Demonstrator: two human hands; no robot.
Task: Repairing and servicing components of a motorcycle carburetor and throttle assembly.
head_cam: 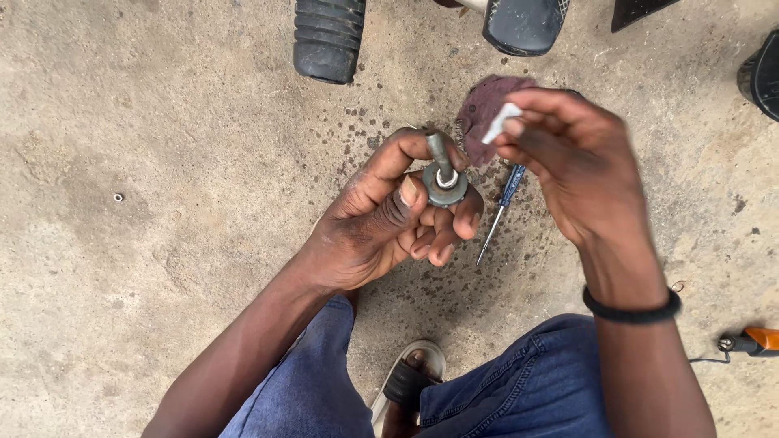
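Head view. The left hand (381, 219) was closed around a round grey metal part (445, 185) with a short shaft standing up from its centre, thumb pressed on the disc's rim and fingers curled beneath. The right hand (568, 162) was raised just beside it, fingertips pinched on a small white piece (500, 122); its exact kind could not be told. A black band (633, 312) circled the right wrist.

Surroundings: a maroon rag (487, 101) lay on the concrete floor (162, 162) behind the hands, partly covered by the right hand. A blue-handled screwdriver (501, 207) lay on the ground between the two hands, its handle end passing under the right hand. Dark spots speckled the concrete around these items. A ribbed black rubber piece (329, 36) and a dark rounded part (526, 24) stood at the top edge, both cut off by the frame. Another black object (761, 73) was clipped at the right edge. An orange-and-black item with a thin wire (751, 341) lay at the lower right, also cut off. A small ring (118, 197) sat alone at the left.

Blue jeans (535, 389) and a sandalled foot (410, 381) filled the bottom edge. The widest open floor lay to the left.
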